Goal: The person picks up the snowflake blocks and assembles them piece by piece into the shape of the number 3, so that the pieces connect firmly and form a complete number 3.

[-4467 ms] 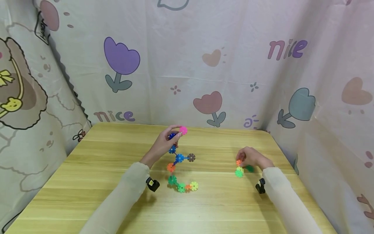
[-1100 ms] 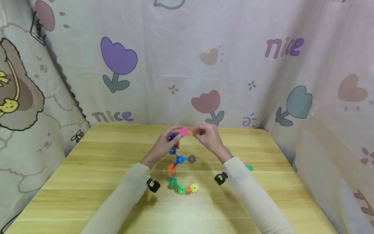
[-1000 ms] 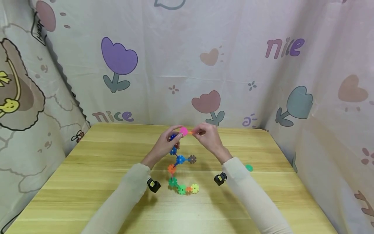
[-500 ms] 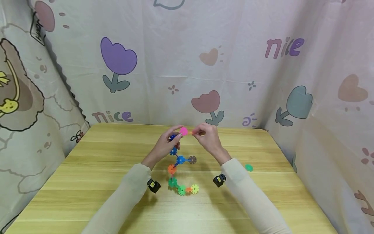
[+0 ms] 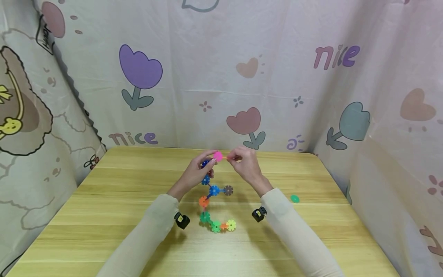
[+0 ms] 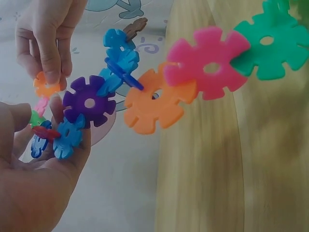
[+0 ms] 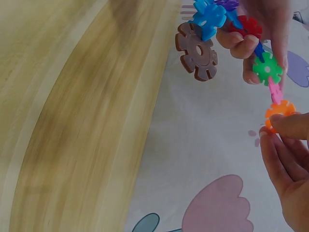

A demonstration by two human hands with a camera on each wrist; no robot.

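A chain of notched plastic snowflake discs runs from the upraised hands down toward the table. My left hand (image 5: 198, 170) grips its upper end, with a green disc (image 7: 267, 69) between thumb and finger and blue and red discs (image 7: 248, 27) by the palm. A pink disc (image 6: 42, 105) sticks out from the green one. My right hand (image 5: 247, 163) pinches an orange disc (image 7: 280, 112) by its edge, and that disc meets the pink one. Lower down come a purple disc (image 6: 90, 103), a brown disc (image 5: 228, 190), another orange disc (image 5: 204, 201) and a yellow disc (image 5: 231, 225).
A loose green disc (image 5: 295, 199) lies on the wooden table (image 5: 138, 231) to the right of the right sleeve. Patterned curtain cloth (image 5: 194, 69) hangs behind the table and along both sides. Each wrist carries a small black camera (image 5: 182, 220).
Over the last seconds my right hand has come from the loose discs at the right to the chain's upper end, bringing the orange disc. In the last second both hands have barely moved.
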